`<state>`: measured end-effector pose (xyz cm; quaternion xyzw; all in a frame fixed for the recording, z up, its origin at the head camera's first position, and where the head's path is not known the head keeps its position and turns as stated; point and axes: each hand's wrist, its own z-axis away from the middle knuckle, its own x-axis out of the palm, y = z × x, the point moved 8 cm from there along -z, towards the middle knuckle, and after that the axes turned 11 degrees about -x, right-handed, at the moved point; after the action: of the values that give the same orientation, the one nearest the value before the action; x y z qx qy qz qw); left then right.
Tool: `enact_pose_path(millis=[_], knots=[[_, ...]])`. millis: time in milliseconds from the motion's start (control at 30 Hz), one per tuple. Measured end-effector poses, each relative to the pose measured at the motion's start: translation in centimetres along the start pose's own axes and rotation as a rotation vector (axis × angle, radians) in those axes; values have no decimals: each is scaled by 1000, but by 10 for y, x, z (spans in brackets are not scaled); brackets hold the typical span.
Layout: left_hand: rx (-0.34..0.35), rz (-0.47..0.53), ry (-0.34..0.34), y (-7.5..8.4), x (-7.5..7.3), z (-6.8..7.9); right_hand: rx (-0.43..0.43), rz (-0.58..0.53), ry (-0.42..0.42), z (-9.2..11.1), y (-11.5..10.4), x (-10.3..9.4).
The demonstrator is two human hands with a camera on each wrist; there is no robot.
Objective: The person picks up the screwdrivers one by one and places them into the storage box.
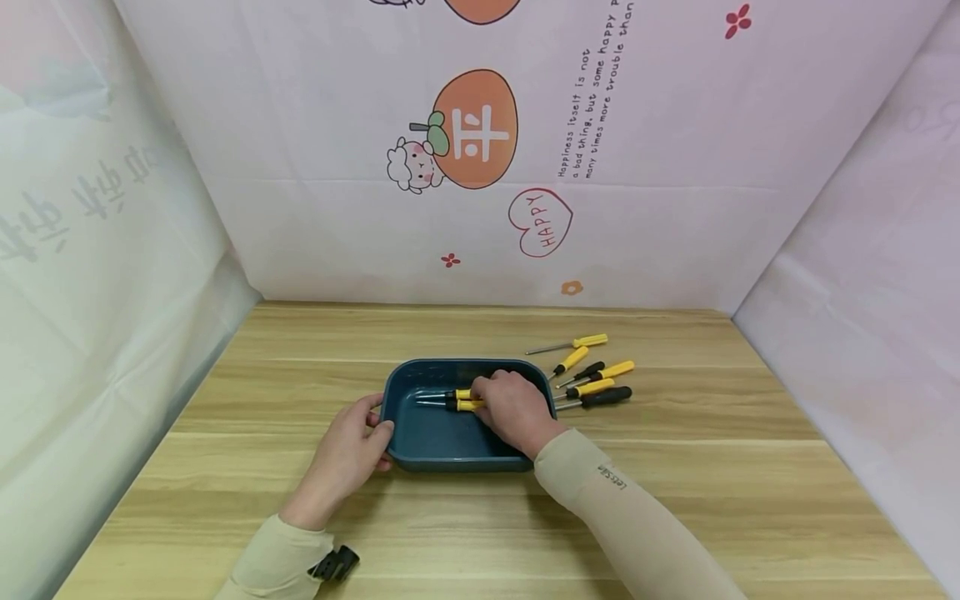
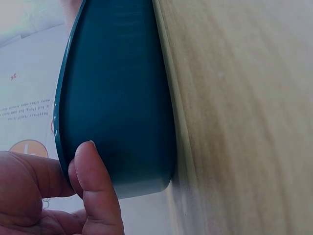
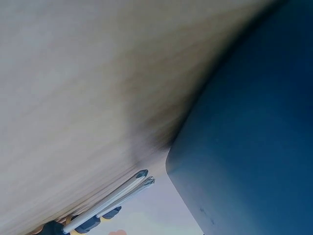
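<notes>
A dark teal rectangular tub (image 1: 457, 463) sits on the wooden table. My left hand (image 1: 348, 446) grips its left end, thumb at the rim; the left wrist view shows fingers pinching the edge of the tub wall (image 2: 117, 93). Inside lie two screwdrivers with yellow and black handles, the nearer screwdriver (image 1: 466, 406) and the farther screwdriver (image 1: 460, 394), shafts pointing left. My right hand (image 1: 517, 412) reaches over the right end into the tub, its fingers holding the nearer one's yellow handle. The right wrist view shows mostly the tub's outer wall (image 3: 254, 147).
Several screwdrivers lie on the table right of the tub, among them a black-handled screwdriver (image 1: 607, 397) and a yellow-handled screwdriver (image 1: 591, 340) farthest back. White printed cloth (image 1: 337, 208) hangs behind and at both sides. A black strap (image 1: 335, 563) shows by the left sleeve.
</notes>
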<state>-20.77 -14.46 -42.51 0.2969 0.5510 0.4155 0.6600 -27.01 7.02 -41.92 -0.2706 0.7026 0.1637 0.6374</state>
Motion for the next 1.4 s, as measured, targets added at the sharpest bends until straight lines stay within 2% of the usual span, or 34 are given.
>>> enact_pose_path(millis=[567, 1400], knots=[[-8, 9, 4, -1, 0, -1, -2, -5, -7, 0, 0, -3], [-9, 7, 3, -2, 0, -2, -44, 15, 35, 4, -2, -10]])
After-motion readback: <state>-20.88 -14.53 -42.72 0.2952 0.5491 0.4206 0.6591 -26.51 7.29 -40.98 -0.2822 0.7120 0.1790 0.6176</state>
